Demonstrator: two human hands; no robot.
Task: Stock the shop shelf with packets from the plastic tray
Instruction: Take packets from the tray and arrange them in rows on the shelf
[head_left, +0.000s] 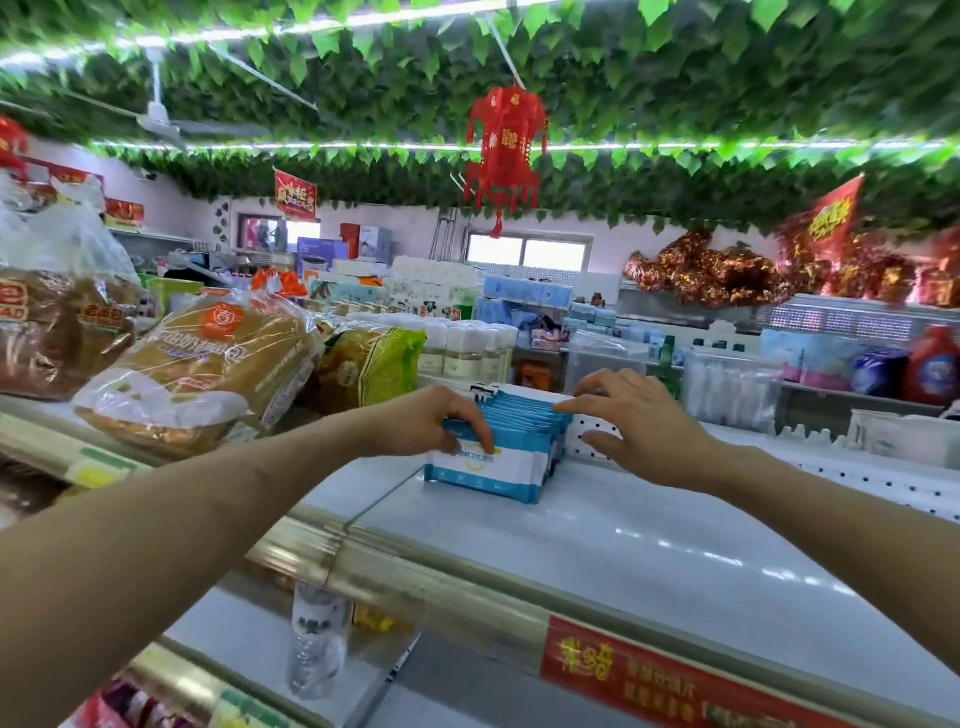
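Shelf: your left grip clasps the row of blue-white packets; your right grip, fingers spread, touches the row's far end.

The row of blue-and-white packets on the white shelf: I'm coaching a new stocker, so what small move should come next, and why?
Probably press the row of blue-and-white packets together and square it. The left hand grips the front packets, the right hand rests open at the row's right side, and the front packet leans forward on the white shelf.
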